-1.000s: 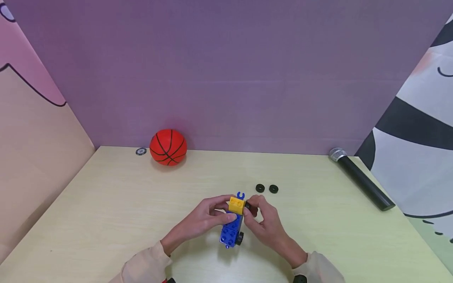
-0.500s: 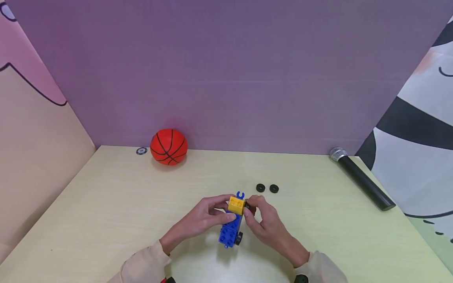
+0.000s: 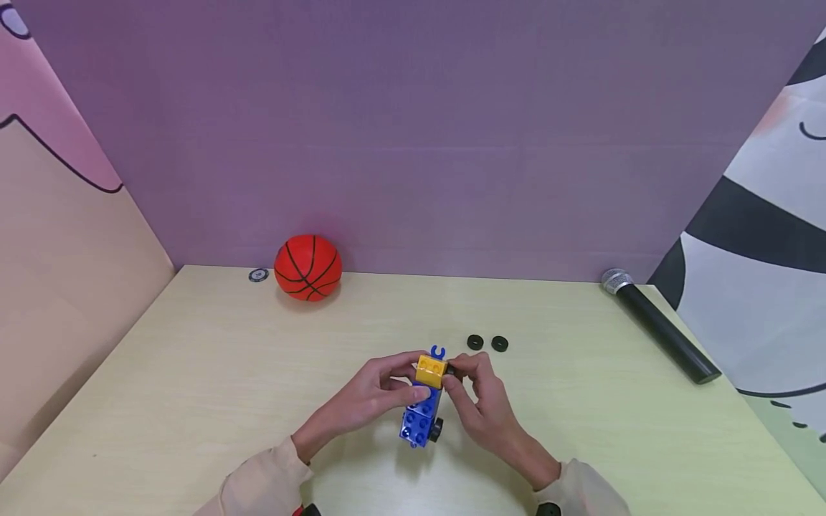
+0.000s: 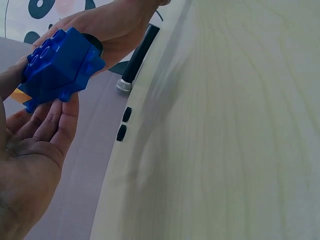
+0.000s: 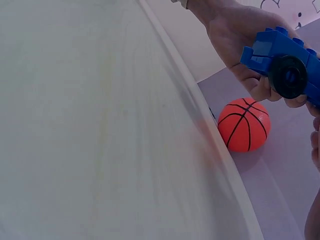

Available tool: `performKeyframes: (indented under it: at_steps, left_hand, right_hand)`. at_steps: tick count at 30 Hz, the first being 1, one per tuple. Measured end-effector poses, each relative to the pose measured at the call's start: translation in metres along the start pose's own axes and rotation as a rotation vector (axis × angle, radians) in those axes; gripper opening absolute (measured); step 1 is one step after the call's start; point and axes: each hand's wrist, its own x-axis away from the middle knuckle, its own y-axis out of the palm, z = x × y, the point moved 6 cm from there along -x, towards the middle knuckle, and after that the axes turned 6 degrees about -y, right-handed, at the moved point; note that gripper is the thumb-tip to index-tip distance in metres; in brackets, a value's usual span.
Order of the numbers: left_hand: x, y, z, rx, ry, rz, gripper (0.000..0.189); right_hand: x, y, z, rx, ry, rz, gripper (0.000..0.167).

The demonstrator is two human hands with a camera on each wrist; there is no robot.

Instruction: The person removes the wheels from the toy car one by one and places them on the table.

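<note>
Above the table, my left hand [image 3: 374, 393] grips a toy car [image 3: 418, 421] of blue studded blocks with a yellow block [image 3: 430, 370] on it, thumb on top and fingers along the far side. A small blue hook [image 3: 438, 352] sticks out at its far end. One black wheel [image 5: 288, 76] sits on the car's right side, near the close end. My right hand [image 3: 485, 401] pinches another black wheel [image 3: 450, 370] against the right side by the yellow block, mostly hidden by the fingers. The left wrist view shows the blue block [image 4: 59, 65] from its near end.
Two loose black wheels [image 3: 475, 342] lie on the table [image 3: 193, 373] just beyond the hands. At the back left a red toy basketball [image 3: 307, 268] stands beside a small round disc [image 3: 258, 275]. A black microphone [image 3: 665, 330] lies along the right edge.
The toy car and both hands have risen slightly in the head view. Both hands keep their hold, and the loose wheels have stayed in place.
</note>
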Motion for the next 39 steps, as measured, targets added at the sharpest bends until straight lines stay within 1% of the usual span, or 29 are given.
performKeyframes:
  at_steps: [2, 6, 9, 12, 15, 22, 26, 31, 35, 39]
  left_hand:
    - [0.0002, -0.0004, -0.0009, 0.001, 0.002, 0.003, 0.063]
    - [0.0011, -0.0009, -0.0021, 0.005, 0.011, 0.010, 0.063]
    - [0.0018, -0.0015, -0.0022, 0.009, 0.017, 0.020, 0.063]
    - [0.0023, -0.0021, -0.0025, 0.009, 0.015, 0.034, 0.062]
    - [0.0031, -0.0020, -0.0027, 0.009, 0.013, 0.041, 0.062]
    - [0.0050, -0.0012, -0.0056, 0.007, -0.002, 0.031, 0.064]
    - [0.0057, -0.0006, -0.0066, 0.010, -0.008, 0.020, 0.064]
    - [0.0054, -0.0004, -0.0085, 0.017, -0.012, 0.010, 0.063]
    - [0.0055, -0.0007, -0.0094, 0.012, -0.006, 0.003, 0.062]
    - [0.0051, -0.0002, -0.0087, 0.000, -0.003, -0.005, 0.061]
  right_hand:
    - [0.0007, 0.0004, 0.0005, 0.010, 0.019, -0.005, 0.022]
    - [0.0033, 0.0010, 0.0028, 0.025, 0.101, -0.003, 0.017]
    - [0.0049, 0.0023, 0.0037, -0.011, 0.153, 0.011, 0.019]
    - [0.0054, 0.0042, 0.0031, -0.062, 0.171, 0.025, 0.021]
    - [0.0052, 0.0055, 0.0020, -0.078, 0.160, 0.039, 0.022]
    - [0.0024, 0.0051, -0.0021, -0.013, 0.105, 0.054, 0.024]
    - [0.0016, 0.0047, -0.0032, 0.011, 0.093, 0.046, 0.024]
    - [0.0028, 0.0053, -0.0022, 0.013, 0.091, 0.030, 0.024]
    - [0.0026, 0.0048, -0.0019, 0.013, 0.094, 0.019, 0.024]
    - [0.0012, 0.0033, -0.0028, 0.038, 0.093, -0.003, 0.027]
